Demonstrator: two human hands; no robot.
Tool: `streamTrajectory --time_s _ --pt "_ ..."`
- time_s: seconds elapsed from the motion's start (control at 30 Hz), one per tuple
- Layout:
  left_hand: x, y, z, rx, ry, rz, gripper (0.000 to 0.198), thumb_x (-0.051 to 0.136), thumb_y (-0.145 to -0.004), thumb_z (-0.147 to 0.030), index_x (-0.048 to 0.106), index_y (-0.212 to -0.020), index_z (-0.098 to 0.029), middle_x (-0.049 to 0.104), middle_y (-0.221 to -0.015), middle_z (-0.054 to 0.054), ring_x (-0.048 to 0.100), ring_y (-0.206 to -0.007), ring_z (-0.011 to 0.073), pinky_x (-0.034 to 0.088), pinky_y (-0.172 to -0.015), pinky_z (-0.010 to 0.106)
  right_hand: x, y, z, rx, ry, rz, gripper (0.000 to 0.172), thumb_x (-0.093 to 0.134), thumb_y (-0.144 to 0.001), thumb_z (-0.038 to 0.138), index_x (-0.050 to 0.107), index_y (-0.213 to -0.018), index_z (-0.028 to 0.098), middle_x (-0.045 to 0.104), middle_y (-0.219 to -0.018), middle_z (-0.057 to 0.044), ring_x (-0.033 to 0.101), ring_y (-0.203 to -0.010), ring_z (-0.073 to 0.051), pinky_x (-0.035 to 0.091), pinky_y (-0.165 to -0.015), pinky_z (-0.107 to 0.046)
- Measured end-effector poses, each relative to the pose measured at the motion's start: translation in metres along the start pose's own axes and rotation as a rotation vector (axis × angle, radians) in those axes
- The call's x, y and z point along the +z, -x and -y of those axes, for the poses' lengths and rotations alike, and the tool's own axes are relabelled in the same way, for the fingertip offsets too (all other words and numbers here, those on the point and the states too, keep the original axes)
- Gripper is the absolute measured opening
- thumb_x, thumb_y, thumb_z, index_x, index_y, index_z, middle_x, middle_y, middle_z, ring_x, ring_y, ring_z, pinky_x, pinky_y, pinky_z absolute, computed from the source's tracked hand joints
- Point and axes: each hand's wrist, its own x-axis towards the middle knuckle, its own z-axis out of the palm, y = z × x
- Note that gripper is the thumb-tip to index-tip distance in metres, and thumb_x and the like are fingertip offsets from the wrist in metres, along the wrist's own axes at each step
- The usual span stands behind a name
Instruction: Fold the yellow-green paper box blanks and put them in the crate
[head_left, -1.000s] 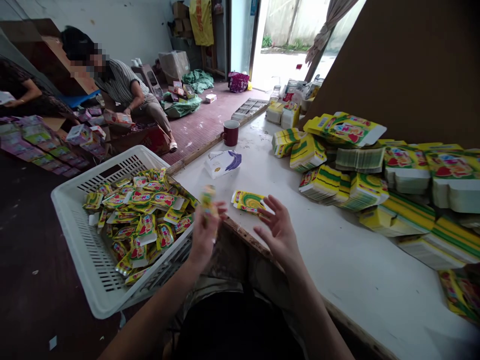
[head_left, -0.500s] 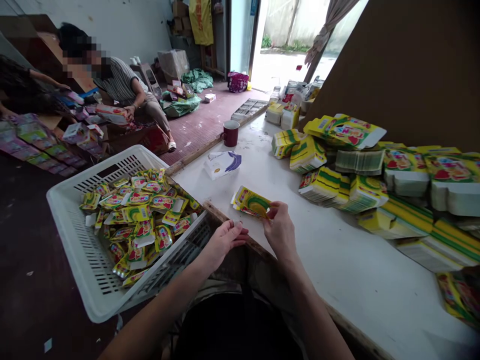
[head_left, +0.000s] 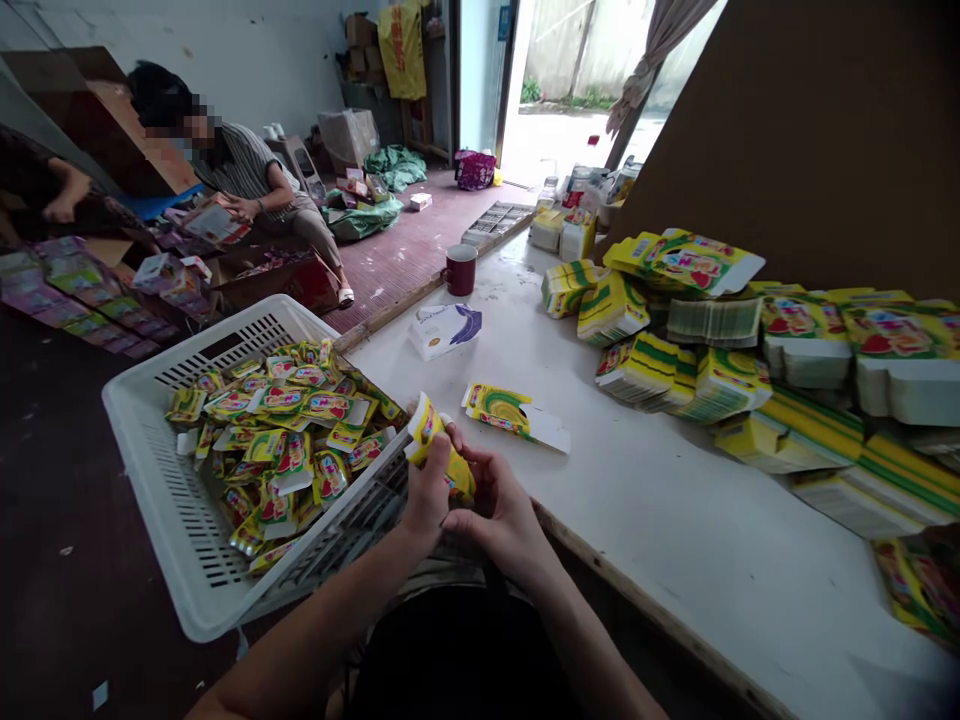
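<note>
Over the table's near edge, my left hand (head_left: 429, 492) is closed round a yellow printed carton (head_left: 427, 428). My right hand (head_left: 501, 505) is at the right side of the same carton, its fingers curled against the lower end. Just beyond them a flat yellow carton (head_left: 501, 408) with a white flap lies on the white table (head_left: 645, 520). To the left, a white plastic basket (head_left: 166, 545) holds many small yellow cartons (head_left: 304, 405).
Stacks of flat yellow cartons (head_left: 806, 340) line the table's right side. A dark red mug (head_left: 460, 272) and a white-and-purple box (head_left: 444, 330) stand farther back. Two people sit at the left among pink boxes (head_left: 64, 285) and a red carton (head_left: 300, 280).
My right hand has left the flat carton on the table and moved down-left to my left hand. A yellow carton is now between both hands. The seated person's box has moved slightly.
</note>
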Motion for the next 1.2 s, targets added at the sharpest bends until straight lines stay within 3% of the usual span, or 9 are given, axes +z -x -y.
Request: streamTrajectory --time_s 0.17,0.37,0.53,0.6,0.67,0.77,0.87,1.03,1.2 --pt "-0.004 -0.006 -0.005 -0.006 -0.086 0.104 0.049 0.086 -0.057 -0.049 0.064 -0.086 -0.018 0.067 -0.081 0.001 0.062 -0.076 0.0167 0.050 -0.071 0.026 -0.024 -0.004 0.009 0.055 -0.012 -0.093 0.034 0.075 -0.078 0.038 0.060 -0.104 0.024 0.066 -0.083 0.000 0.061 -0.074 -0.017 0.049 -0.068 -0.029" --pt "-0.010 -0.011 -0.007 -0.049 -0.168 0.139 0.030 0.076 -0.076 -0.042 0.072 -0.086 -0.014 0.075 -0.081 0.005 0.067 -0.075 0.0190 0.053 -0.073 0.029 -0.043 -0.007 0.013 -0.028 0.194 -0.204 0.018 0.069 -0.082 0.038 0.065 -0.082 0.021 0.069 -0.074 -0.001 0.062 -0.066 -0.018 0.051 -0.061 -0.030" --pt "-0.028 -0.019 -0.023 0.141 -0.298 0.221 0.073 0.044 -0.084 -0.072 0.056 -0.131 -0.017 0.059 -0.135 0.014 0.054 -0.125 0.0297 0.041 -0.106 0.043 -0.063 -0.006 0.024 -0.428 0.785 -0.254 0.015 0.063 -0.088 0.018 0.074 -0.091 0.029 0.072 -0.087 -0.001 0.062 -0.087 -0.021 0.045 -0.089 -0.041" --pt "-0.028 -0.018 -0.031 0.257 -0.566 0.341 0.088 0.062 -0.072 -0.072 0.046 -0.139 -0.016 0.048 -0.145 0.017 0.042 -0.135 0.0338 0.031 -0.114 0.046 -0.064 -0.003 0.030 -0.590 1.028 -0.136 0.023 0.061 -0.090 0.014 0.073 -0.095 0.033 0.073 -0.087 0.002 0.062 -0.097 -0.021 0.033 -0.105 -0.047" --pt "-0.024 -0.013 -0.033 0.240 -0.832 0.513 0.094 0.081 -0.060 -0.060 0.047 -0.136 -0.015 0.053 -0.138 0.018 0.048 -0.129 0.0365 0.035 -0.110 0.048 -0.059 0.001 0.032 -0.662 1.089 -0.052 0.026 0.061 -0.090 0.014 0.069 -0.105 0.034 0.073 -0.099 0.002 0.058 -0.113 -0.023 0.019 -0.116 -0.051" --pt "-0.014 -0.002 -0.024 0.141 -1.011 0.577 0.077 0.080 -0.066 -0.046 0.049 -0.128 -0.015 0.065 -0.116 0.015 0.064 -0.105 0.0327 0.051 -0.093 0.045 -0.046 0.004 0.024 -0.611 0.920 -0.303 0.054 0.069 -0.085 0.025 0.050 -0.135 0.029 0.055 -0.138 -0.006 0.039 -0.136 -0.029 0.017 -0.118 -0.054" --pt "-0.009 0.007 -0.011 0.254 -1.101 0.427 0.079 0.076 -0.070 -0.048 0.039 -0.130 -0.014 0.063 -0.115 0.016 0.063 -0.103 0.0336 0.053 -0.088 0.046 -0.033 0.004 0.014 -0.316 0.399 -0.505 0.073 0.065 -0.086 0.040 0.030 -0.148 0.026 0.040 -0.150 -0.011 0.039 -0.137 -0.030 0.034 -0.111 -0.052" --pt "-0.010 0.012 -0.002 0.547 -1.155 0.497 0.068 0.069 -0.079 -0.036 0.029 -0.133 -0.022 0.058 -0.120 0.014 0.061 -0.109 0.0311 0.052 -0.090 0.044 -0.023 0.004 0.010 0.150 -0.279 -0.213 0.045 0.065 -0.084 0.046 0.062 -0.122 0.023 0.068 -0.122 -0.008 0.060 -0.118 -0.029 0.045 -0.105 -0.047" --pt "-0.007 0.012 -0.006 0.509 -1.133 0.617 0.055 0.066 -0.075 -0.024 0.037 -0.121 -0.023 0.056 -0.117 0.011 0.063 -0.100 0.0274 0.055 -0.081 0.039 -0.030 0.008 0.009 0.041 -0.041 -0.117 0.050 0.058 -0.090 0.050 0.053 -0.136 0.030 0.059 -0.137 -0.004 0.044 -0.135 -0.027 0.025 -0.118 -0.049"
